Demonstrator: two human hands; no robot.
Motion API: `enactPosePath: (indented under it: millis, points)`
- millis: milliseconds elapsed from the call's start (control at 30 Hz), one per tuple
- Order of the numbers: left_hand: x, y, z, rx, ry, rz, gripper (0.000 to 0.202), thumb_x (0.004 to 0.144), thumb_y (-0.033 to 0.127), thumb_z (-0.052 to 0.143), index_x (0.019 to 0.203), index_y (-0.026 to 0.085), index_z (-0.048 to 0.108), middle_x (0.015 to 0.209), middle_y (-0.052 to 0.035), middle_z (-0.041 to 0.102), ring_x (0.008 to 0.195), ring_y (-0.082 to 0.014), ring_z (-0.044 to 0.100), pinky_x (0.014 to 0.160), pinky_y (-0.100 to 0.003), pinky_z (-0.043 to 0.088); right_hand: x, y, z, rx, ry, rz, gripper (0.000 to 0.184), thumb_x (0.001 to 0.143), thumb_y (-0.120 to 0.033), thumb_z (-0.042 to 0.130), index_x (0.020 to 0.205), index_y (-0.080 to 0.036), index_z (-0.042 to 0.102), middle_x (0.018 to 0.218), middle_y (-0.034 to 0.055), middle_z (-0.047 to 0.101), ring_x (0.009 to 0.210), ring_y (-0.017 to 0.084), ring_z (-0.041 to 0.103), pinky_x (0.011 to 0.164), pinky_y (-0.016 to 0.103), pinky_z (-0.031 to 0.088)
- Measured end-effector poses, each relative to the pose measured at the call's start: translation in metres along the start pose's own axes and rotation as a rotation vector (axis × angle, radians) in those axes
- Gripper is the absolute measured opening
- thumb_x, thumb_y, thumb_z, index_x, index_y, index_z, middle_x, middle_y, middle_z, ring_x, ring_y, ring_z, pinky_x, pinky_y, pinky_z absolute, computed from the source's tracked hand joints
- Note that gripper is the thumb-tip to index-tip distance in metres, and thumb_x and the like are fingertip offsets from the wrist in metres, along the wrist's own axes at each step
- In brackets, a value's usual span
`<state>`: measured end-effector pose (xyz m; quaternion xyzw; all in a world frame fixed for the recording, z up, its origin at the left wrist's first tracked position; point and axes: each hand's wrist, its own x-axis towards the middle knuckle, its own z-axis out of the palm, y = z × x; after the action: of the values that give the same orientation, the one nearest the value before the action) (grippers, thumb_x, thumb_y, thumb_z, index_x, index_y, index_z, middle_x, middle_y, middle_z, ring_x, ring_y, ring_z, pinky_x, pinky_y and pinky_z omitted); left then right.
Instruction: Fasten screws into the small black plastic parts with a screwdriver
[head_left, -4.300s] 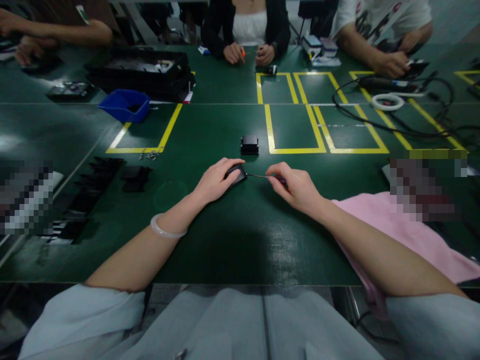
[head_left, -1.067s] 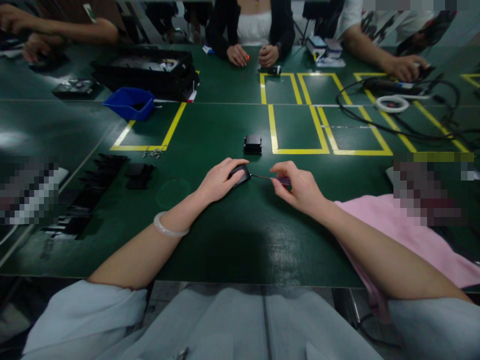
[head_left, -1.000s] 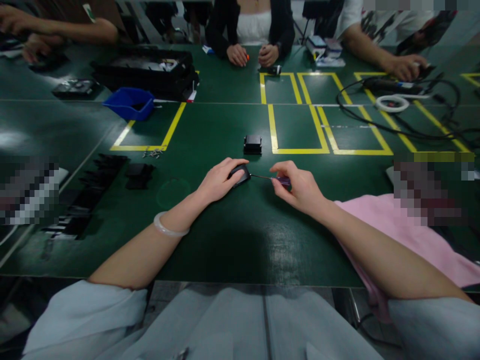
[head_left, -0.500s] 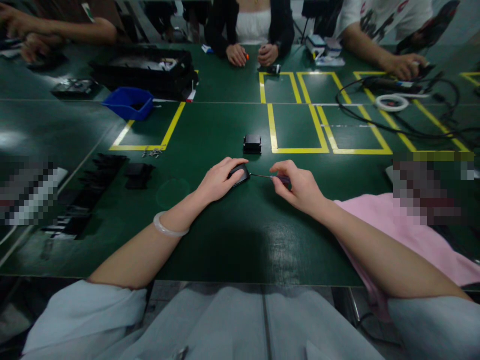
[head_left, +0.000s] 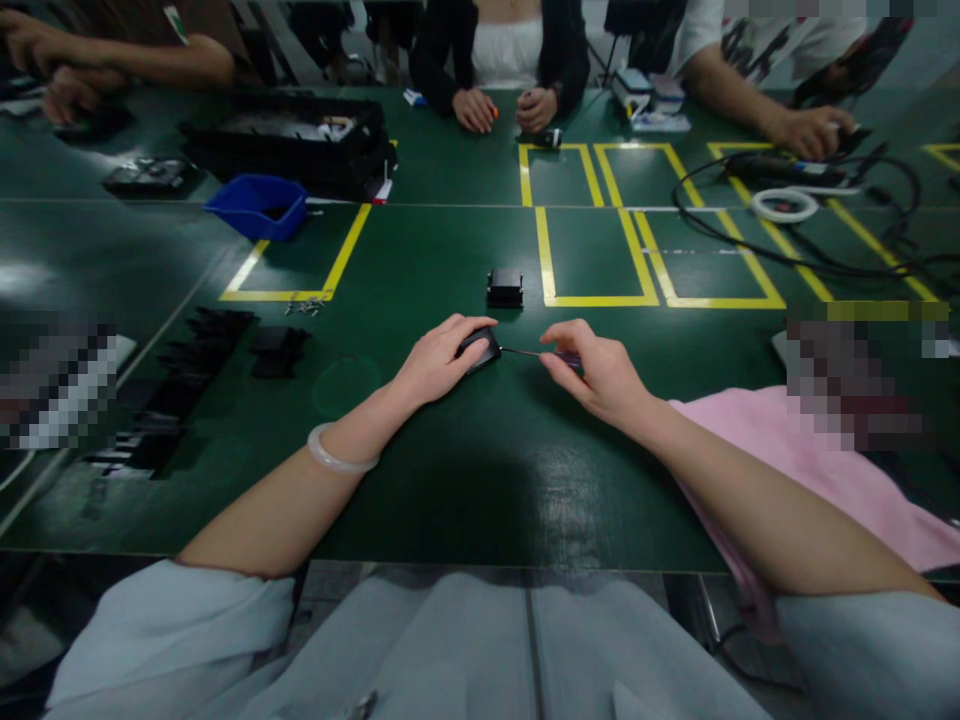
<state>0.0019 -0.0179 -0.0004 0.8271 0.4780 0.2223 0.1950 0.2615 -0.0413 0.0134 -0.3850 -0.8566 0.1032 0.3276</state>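
Pressed on the green table, a small black block-shaped part point(head_left: 484, 350) sits under my left hand point(head_left: 441, 358), its fingers and thumb closed around it. My right hand point(head_left: 592, 368) grips a screwdriver point(head_left: 525, 351) by its dark handle, which the fingers partly hide. The thin shaft lies nearly level and points left, its tip at the right end of the part. Just beyond my hands stands another black part point(head_left: 505, 287), with small shiny bits at its sides.
Small screws point(head_left: 306, 304) lie left by the yellow tape. More black parts point(head_left: 279, 352) are at left, below a blue bin point(head_left: 259, 207). A pink cloth point(head_left: 757, 430) lies under my right forearm. Cables point(head_left: 810, 255) run at the right; people sit opposite.
The fingers of my right hand have shifted very slightly on the screwdriver handle. My left hand and the black part stay in place.
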Motion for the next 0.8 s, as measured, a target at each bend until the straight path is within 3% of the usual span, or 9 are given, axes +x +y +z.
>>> enactPosePath:
  millis: [267,433,667,800]
  points:
    - [0.0001,0.0004,0.001,0.001,0.0,0.009,0.048,0.103,0.045,0.037,0.137,0.019,0.058,0.124,-0.0102,0.064,0.116,-0.0258,0.061,0.1,-0.039,0.046,0.0001,-0.0022,-0.001,-0.006,0.017,-0.024,0.022,0.094,-0.027,0.05,0.115,-0.021,0.053,0.079,0.0014,0.067,0.067,0.018,0.066,0.062,0.028,0.046]
    - [-0.0001,0.0008,0.0006,0.002,0.0,0.005,0.048,0.103,0.046,0.036,0.137,0.02,0.058,0.123,-0.0099,0.064,0.114,-0.0256,0.061,0.1,-0.039,0.047,0.0002,-0.0005,-0.0016,-0.002,-0.016,0.005,0.019,0.098,-0.034,0.05,0.112,-0.022,0.055,0.079,0.001,0.067,0.068,0.017,0.066,0.064,0.028,0.045]
    - [-0.0004,0.0005,0.0002,0.005,0.002,0.005,0.048,0.104,0.046,0.037,0.138,0.019,0.058,0.123,-0.01,0.064,0.114,-0.026,0.061,0.099,-0.039,0.046,0.0,-0.0038,-0.0005,-0.003,0.013,-0.031,0.021,0.094,-0.026,0.05,0.115,-0.022,0.053,0.076,0.0006,0.066,0.065,0.018,0.065,0.062,0.028,0.045]
    - [-0.0004,0.0007,-0.0001,0.005,0.001,0.006,0.048,0.104,0.046,0.037,0.137,0.019,0.058,0.123,-0.0101,0.064,0.114,-0.0262,0.061,0.099,-0.039,0.046,0.0003,-0.0036,-0.0015,0.001,-0.007,-0.029,0.02,0.097,-0.031,0.05,0.113,-0.021,0.054,0.076,0.0009,0.067,0.065,0.018,0.065,0.062,0.028,0.045]
